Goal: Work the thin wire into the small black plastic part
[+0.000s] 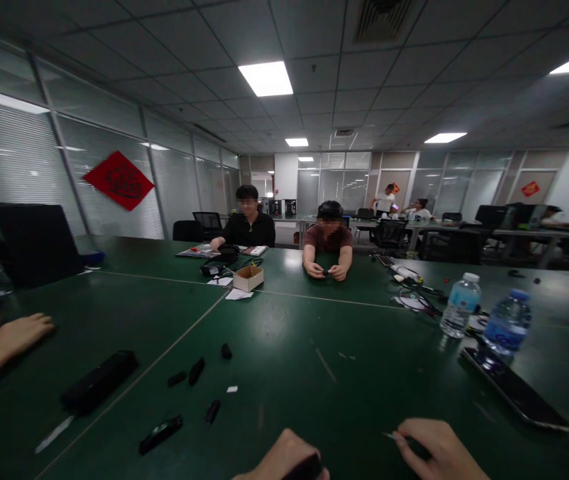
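At the bottom edge, my left hand [282, 459] grips a dark object [305, 468], mostly hidden by my fingers. My right hand [439, 450] pinches a thin silver piece [392, 437] between its fingers. Ahead of my hands, several small black parts [196, 371] lie apart on the green tabletop [284, 373]. A black device [160, 434] sits nearest my left hand. Closest to my right hand lies a black smartphone [514, 388], face down or dark.
To the right stand two water bottles [460, 305]. A long black case [99, 381] lies left, beside a co-worker's hand [19, 331]. Across the table, two seated people work near a cardboard box [248, 278] and tangled cables [417, 293].
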`<state>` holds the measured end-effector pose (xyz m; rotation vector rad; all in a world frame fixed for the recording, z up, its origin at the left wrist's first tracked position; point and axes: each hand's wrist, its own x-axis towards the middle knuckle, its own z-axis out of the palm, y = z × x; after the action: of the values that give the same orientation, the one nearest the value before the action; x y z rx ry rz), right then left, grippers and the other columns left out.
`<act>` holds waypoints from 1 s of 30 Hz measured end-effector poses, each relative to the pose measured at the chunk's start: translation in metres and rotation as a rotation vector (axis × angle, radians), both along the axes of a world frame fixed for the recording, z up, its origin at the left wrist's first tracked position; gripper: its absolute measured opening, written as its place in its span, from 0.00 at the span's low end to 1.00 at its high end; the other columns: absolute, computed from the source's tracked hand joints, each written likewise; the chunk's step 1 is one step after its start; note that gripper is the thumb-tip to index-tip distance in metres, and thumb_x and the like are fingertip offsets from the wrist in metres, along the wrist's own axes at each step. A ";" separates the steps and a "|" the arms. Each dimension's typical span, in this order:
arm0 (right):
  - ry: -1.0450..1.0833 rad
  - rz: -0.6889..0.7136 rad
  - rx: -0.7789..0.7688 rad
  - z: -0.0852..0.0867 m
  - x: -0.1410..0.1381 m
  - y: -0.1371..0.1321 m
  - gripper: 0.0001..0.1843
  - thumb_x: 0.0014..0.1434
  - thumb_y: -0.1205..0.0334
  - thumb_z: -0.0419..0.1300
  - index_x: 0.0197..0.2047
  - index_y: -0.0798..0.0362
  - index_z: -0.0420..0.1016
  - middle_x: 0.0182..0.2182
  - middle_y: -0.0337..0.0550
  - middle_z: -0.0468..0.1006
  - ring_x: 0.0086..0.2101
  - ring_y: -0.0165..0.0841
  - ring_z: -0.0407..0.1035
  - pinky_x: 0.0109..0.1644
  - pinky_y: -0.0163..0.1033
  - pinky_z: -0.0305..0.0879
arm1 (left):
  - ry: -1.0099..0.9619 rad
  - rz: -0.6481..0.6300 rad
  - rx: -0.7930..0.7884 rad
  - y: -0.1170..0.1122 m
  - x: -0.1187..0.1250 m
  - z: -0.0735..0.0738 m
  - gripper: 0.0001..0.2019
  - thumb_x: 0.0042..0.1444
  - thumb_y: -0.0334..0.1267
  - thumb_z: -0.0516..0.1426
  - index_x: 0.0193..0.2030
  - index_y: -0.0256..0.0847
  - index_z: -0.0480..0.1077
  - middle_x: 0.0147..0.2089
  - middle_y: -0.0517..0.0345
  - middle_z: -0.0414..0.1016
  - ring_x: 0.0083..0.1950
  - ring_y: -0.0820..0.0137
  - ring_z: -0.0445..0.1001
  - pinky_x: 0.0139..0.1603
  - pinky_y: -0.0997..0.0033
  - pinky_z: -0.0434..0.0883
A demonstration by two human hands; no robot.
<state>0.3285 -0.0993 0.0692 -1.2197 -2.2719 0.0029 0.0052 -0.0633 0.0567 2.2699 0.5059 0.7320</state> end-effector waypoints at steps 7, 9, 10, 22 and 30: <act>-0.081 0.017 -0.111 0.011 -0.041 0.005 0.13 0.66 0.56 0.50 0.34 0.50 0.72 0.27 0.38 0.75 0.28 0.31 0.71 0.35 0.34 0.63 | 0.232 0.185 0.230 0.009 0.004 0.009 0.19 0.63 0.47 0.50 0.24 0.38 0.65 0.19 0.64 0.61 0.21 0.78 0.56 0.23 0.79 0.59; -0.114 -0.002 -0.088 0.015 -0.053 0.010 0.14 0.66 0.54 0.50 0.34 0.51 0.71 0.26 0.38 0.74 0.27 0.31 0.69 0.34 0.35 0.60 | 0.370 0.165 0.299 0.014 0.009 0.012 0.18 0.63 0.45 0.50 0.26 0.38 0.68 0.20 0.62 0.64 0.20 0.77 0.59 0.24 0.78 0.60; -0.122 -0.012 -0.084 0.018 -0.058 0.013 0.14 0.65 0.53 0.51 0.34 0.52 0.70 0.25 0.38 0.73 0.27 0.31 0.68 0.33 0.35 0.59 | 0.419 0.175 0.339 0.017 0.012 0.013 0.17 0.62 0.45 0.50 0.27 0.38 0.68 0.21 0.61 0.66 0.21 0.76 0.61 0.24 0.77 0.60; -0.092 -0.021 -0.164 0.012 -0.075 0.002 0.13 0.68 0.53 0.47 0.40 0.51 0.67 0.31 0.39 0.73 0.30 0.32 0.66 0.35 0.35 0.59 | 0.572 0.249 0.504 0.025 0.000 0.007 0.17 0.65 0.43 0.46 0.33 0.39 0.71 0.29 0.53 0.77 0.29 0.67 0.75 0.32 0.72 0.68; -0.193 0.036 -0.185 0.003 -0.085 0.007 0.21 0.70 0.50 0.44 0.36 0.53 0.71 0.28 0.40 0.74 0.28 0.30 0.68 0.34 0.34 0.59 | 0.619 0.255 0.481 0.020 0.006 0.007 0.19 0.65 0.46 0.46 0.33 0.38 0.71 0.31 0.49 0.77 0.32 0.65 0.76 0.35 0.70 0.70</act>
<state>0.2432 -0.0925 0.0723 -1.3226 -2.5067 0.1166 0.0110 -0.0432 0.0638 2.9261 1.0086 0.2602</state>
